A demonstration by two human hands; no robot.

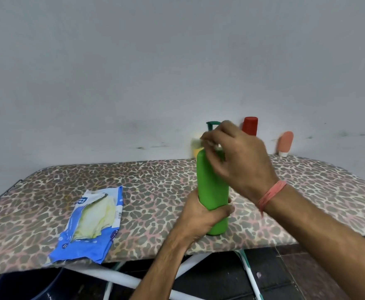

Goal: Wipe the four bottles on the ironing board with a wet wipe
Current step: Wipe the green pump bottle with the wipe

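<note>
Green bottle point(212, 187) stands upright on the ironing board point(155, 182). Your left hand point(201, 217) fingers grip its lower body. Your right hand point(238, 156) fingers pinch the wet wipe point(196, 143) against its top.

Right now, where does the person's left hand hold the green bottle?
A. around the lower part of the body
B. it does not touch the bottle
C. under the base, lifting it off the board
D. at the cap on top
A: the left hand is curled around the lower body of the green bottle, which stands upright on the ironing board, while the right hand works at its top.
</note>
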